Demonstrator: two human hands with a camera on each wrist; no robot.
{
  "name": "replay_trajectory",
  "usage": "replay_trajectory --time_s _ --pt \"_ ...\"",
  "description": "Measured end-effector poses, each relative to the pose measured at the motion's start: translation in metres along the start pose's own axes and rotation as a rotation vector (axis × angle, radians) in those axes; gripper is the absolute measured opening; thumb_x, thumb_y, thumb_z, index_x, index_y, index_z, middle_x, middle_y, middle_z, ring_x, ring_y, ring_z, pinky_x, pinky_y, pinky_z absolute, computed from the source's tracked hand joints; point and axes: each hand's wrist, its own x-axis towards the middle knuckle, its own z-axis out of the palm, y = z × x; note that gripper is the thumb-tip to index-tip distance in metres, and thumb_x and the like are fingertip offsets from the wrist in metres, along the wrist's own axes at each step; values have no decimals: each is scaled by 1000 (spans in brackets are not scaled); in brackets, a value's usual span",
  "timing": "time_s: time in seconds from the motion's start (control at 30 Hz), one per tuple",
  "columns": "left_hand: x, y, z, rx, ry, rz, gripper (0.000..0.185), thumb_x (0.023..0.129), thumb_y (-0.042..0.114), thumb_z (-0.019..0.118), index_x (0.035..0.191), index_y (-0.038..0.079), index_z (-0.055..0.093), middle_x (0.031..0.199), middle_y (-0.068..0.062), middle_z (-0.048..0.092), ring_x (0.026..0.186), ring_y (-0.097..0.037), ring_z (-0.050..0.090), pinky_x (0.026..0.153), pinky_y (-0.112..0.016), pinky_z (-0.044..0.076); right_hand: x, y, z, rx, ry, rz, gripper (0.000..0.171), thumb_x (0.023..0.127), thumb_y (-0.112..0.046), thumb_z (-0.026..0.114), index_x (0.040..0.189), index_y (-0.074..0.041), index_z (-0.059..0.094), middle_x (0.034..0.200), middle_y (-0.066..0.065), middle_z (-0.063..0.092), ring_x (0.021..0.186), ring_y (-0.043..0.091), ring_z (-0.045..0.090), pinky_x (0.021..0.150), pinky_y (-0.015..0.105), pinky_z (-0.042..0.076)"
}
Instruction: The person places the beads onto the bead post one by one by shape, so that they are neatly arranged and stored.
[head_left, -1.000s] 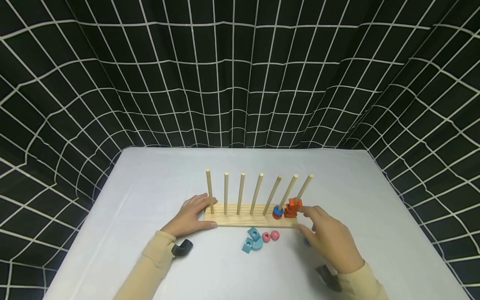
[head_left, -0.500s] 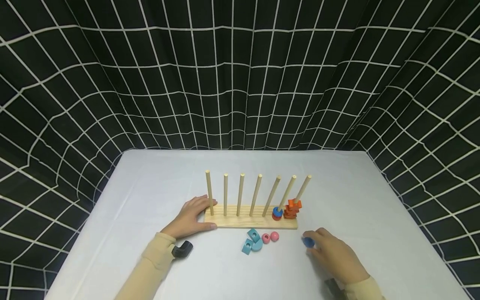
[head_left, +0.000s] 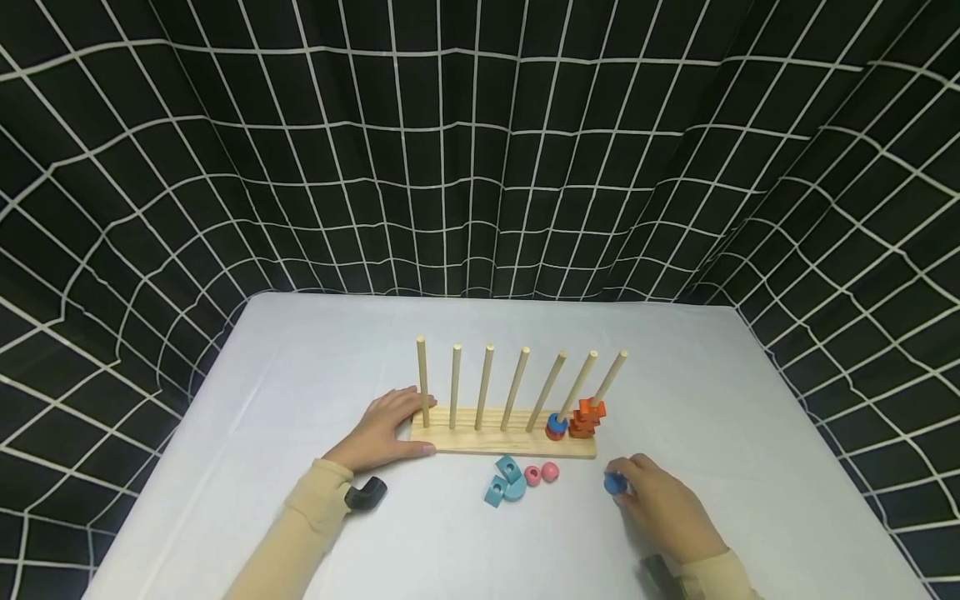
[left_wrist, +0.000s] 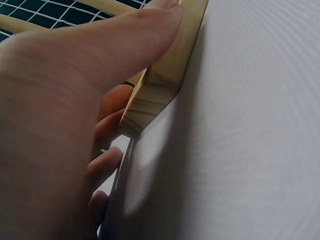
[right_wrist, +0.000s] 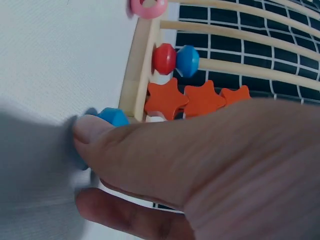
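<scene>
A wooden peg board (head_left: 480, 442) with a row of upright pegs lies on the table. My left hand (head_left: 382, 433) grips its left end, thumb along the front and fingers behind; the left wrist view shows the thumb over the board's end (left_wrist: 150, 95). To the right of the board, my right hand (head_left: 663, 504) pinches a blue bead (head_left: 616, 483) low over the table; the thumb partly covers the bead (right_wrist: 114, 116) in the right wrist view. Orange star-shaped beads (head_left: 585, 421) are stacked on the rightmost peg. Beside them, a blue bead (head_left: 557, 421) sits over a red one (right_wrist: 164, 58).
In front of the board lie several light-blue beads (head_left: 513, 489), two of them block-shaped, and two pink beads (head_left: 551, 472). A white cloth (head_left: 420, 542) covers the table. Behind it hangs a black curtain (head_left: 480, 150) with a white grid.
My right hand has left the orange stars, come down toward the front right, and taken hold of the blue bead on the table. The left hand stays on the board.
</scene>
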Motion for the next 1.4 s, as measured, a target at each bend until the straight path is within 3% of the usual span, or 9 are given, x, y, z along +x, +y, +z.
replay_trajectory --time_s 0.23,0.5,0.63,0.7,0.77,0.93,1.03,1.23,1.4 --pt "0 0 -2 14 0 2 73 76 62 69 137 28 50 147 1 45 143 -28 28 117 -54 15 6 -5 -10 4 80 -60 34 75 -18 81 104 -12 65 91 -4 63 72 6 59 66 30 56" --pt "0 -2 -5 13 0 -1 75 76 63 69 138 28 50 147 0 44 143 -27 28 117 -53 14 18 -22 -52 22 398 -266 40 76 -27 81 109 -13 62 94 -4 65 62 4 52 48 18 43" --pt "1 -3 -5 11 0 -2 74 76 63 69 138 28 50 147 1 44 143 -27 27 118 -53 14 25 -36 -78 37 521 -324 45 91 -51 57 112 -11 61 94 -2 64 58 4 47 43 15 37" --pt "1 -3 -5 8 -1 -3 74 76 63 69 138 28 50 147 0 44 143 -27 27 118 -53 14 29 -42 -89 48 575 -340 55 95 -58 41 113 -9 62 94 0 64 58 4 45 42 15 35" --pt "2 -2 -5 9 -1 -1 74 76 63 69 138 28 50 147 1 45 143 -27 27 118 -53 14 33 -47 -100 50 614 -349 58 96 -57 37 114 -8 62 96 1 64 58 5 46 41 15 35" --pt "2 0 -5 15 -1 2 73 76 62 70 137 28 50 147 1 45 143 -27 28 117 -53 15 42 -55 -116 44 649 -363 40 90 -35 67 118 -7 62 101 3 63 59 5 45 40 17 35" --pt "1 2 -5 3 -3 2 72 76 60 70 137 27 51 146 0 46 143 -28 28 117 -54 14 48 -60 -119 49 657 -363 45 78 -15 79 119 -8 62 102 5 63 57 6 46 40 18 36" --pt "1 3 -3 -2 -2 3 72 76 60 70 137 28 50 147 0 45 143 -28 28 117 -53 14 58 -66 -118 27 680 -357 41 76 -11 81 115 -13 67 101 8 65 52 9 52 40 21 41" --pt "0 2 -2 -5 6 8 72 76 61 70 137 28 51 147 0 45 143 -28 28 117 -54 15 60 -64 -107 -35 658 -354 41 78 -14 80 116 -17 67 96 6 67 41 8 48 37 17 35"
